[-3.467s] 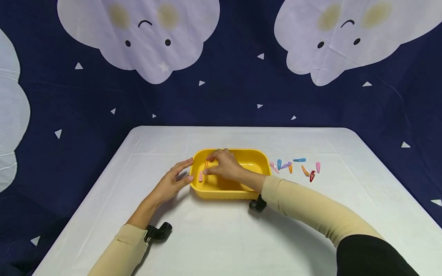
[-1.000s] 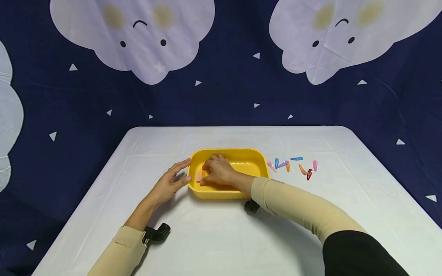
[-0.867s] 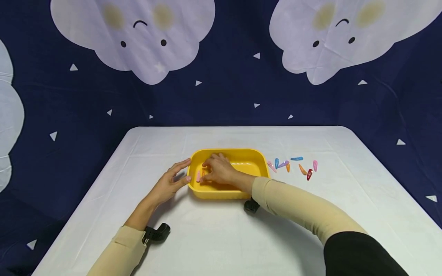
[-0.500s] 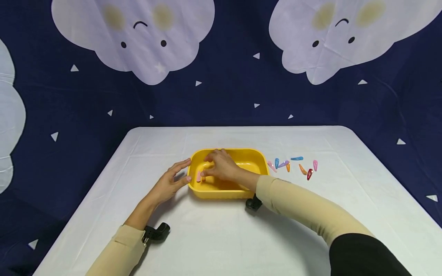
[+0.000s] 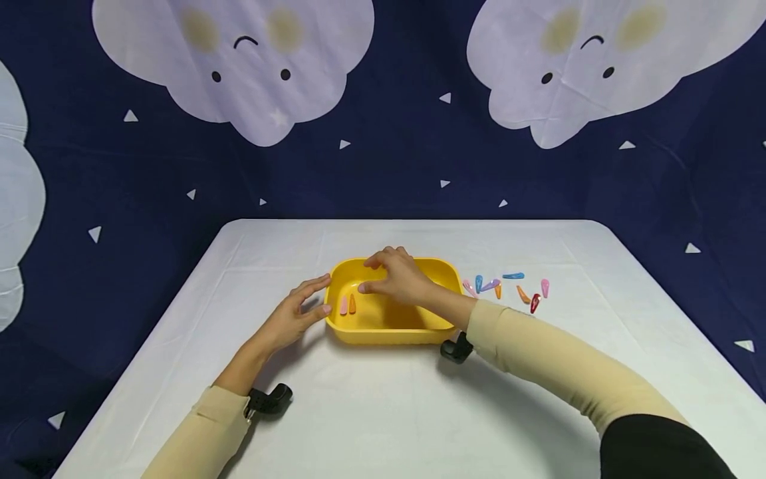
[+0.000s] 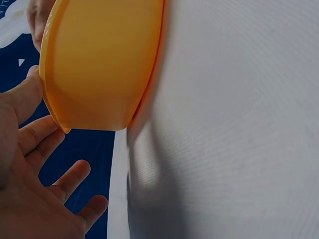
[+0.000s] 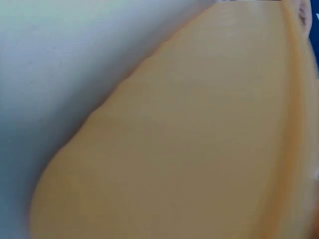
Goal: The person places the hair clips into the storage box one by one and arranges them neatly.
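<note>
Hair clips (image 5: 513,275) lie scattered on the tabletop (image 5: 371,412) right of centre in the frame, long axes at mixed angles, off to the right of the right grip (image 5: 396,276), which is nearer them: thumb and fingers parted over the yellow tray (image 5: 395,337), nothing visible between. The left grip (image 5: 290,318), fingers spread, touches the tray's left end.

Two clips (image 5: 344,305) lie open from above, walled in by the yellow tray (image 5: 391,338).
</note>
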Action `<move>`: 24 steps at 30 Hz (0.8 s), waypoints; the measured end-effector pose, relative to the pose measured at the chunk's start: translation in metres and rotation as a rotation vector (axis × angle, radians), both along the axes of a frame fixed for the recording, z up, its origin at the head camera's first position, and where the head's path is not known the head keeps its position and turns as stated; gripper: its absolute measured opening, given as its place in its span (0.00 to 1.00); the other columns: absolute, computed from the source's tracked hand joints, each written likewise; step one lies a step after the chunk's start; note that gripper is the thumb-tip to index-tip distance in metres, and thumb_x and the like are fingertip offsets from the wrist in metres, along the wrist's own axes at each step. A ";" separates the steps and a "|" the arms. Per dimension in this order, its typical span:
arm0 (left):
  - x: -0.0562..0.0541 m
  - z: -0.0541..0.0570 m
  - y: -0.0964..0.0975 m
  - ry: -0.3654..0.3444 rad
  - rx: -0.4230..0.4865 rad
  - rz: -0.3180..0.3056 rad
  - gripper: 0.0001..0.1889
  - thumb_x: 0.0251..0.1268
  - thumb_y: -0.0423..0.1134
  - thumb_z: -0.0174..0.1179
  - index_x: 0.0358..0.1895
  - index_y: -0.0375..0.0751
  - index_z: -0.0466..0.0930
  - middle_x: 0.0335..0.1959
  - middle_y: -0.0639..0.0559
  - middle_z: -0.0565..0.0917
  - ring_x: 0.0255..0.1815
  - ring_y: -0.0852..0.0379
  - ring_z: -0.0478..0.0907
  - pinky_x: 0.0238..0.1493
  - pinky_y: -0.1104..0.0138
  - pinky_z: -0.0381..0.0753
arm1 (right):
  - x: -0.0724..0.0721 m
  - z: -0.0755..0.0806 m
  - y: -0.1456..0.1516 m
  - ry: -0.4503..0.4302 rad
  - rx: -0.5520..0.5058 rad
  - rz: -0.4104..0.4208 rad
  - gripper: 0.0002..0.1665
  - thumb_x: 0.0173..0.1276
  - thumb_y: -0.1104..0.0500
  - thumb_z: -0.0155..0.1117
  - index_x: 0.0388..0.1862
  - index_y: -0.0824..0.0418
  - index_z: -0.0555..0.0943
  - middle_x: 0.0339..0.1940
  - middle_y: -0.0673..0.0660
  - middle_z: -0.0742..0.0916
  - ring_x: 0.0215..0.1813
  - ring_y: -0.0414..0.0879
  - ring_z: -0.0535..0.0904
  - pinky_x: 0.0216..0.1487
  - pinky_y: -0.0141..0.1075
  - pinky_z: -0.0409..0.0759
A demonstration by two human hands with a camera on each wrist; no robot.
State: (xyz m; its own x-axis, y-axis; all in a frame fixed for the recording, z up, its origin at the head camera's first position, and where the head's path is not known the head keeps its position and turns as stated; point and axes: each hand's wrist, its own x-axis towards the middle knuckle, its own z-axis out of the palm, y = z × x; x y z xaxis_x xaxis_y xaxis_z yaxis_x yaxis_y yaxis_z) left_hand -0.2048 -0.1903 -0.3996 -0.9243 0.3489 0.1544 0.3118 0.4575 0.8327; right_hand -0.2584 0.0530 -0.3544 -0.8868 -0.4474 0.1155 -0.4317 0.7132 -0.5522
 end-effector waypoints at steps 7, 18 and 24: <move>0.000 0.000 0.000 0.010 -0.010 0.002 0.28 0.66 0.42 0.58 0.68 0.40 0.65 0.73 0.47 0.61 0.76 0.42 0.49 0.73 0.42 0.51 | 0.006 0.015 0.012 -0.022 -0.027 0.017 0.33 0.55 0.42 0.71 0.57 0.56 0.78 0.51 0.54 0.81 0.53 0.49 0.69 0.53 0.40 0.70; -0.002 -0.003 0.001 0.029 0.007 -0.009 0.29 0.65 0.41 0.58 0.68 0.38 0.65 0.73 0.46 0.61 0.76 0.42 0.49 0.73 0.43 0.52 | 0.018 0.031 0.039 -0.061 -0.020 -0.018 0.32 0.55 0.42 0.71 0.57 0.53 0.77 0.53 0.51 0.80 0.58 0.49 0.70 0.60 0.44 0.72; -0.001 -0.003 0.000 0.033 0.009 -0.010 0.29 0.65 0.41 0.58 0.68 0.39 0.64 0.73 0.45 0.61 0.76 0.41 0.49 0.72 0.42 0.52 | 0.020 0.035 0.059 -0.058 -0.018 -0.053 0.32 0.55 0.42 0.70 0.57 0.53 0.78 0.54 0.52 0.81 0.58 0.49 0.70 0.60 0.46 0.72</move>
